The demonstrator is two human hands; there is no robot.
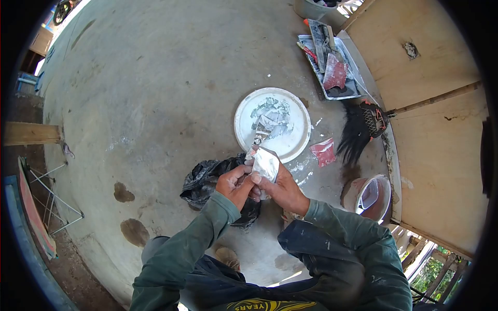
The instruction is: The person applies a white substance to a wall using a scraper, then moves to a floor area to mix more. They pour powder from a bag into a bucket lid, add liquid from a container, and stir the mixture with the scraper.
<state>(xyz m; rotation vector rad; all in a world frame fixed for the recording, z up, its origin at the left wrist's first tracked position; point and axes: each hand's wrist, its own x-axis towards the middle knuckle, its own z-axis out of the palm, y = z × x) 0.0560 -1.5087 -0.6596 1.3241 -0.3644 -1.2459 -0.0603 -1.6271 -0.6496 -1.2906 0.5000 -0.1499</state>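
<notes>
My left hand point(236, 185) and my right hand point(286, 191) meet in front of me, both closed on a small shiny white packet point(266, 166). The fingers of both hands pinch its lower part, with the right thumb across it. Just beyond lies a round white lid or plate point(243, 122), its middle smeared with white and grey paste. A scraper-like tool point(263, 132) rests on it, its near end partly behind the packet. Under my left hand a crumpled black plastic bag point(199, 181) sits on the floor. A red and white packet point(324, 152) lies right of the lid.
A paint tray point(321, 85) with trowels and a red scrap stands at the upper right. Near the wooden wall point(430, 171) are a black-bristled broom point(358, 129) and a bucket point(384, 199). Another bucket point(311, 9) stands farther back. A folding metal frame point(57, 207) is at left.
</notes>
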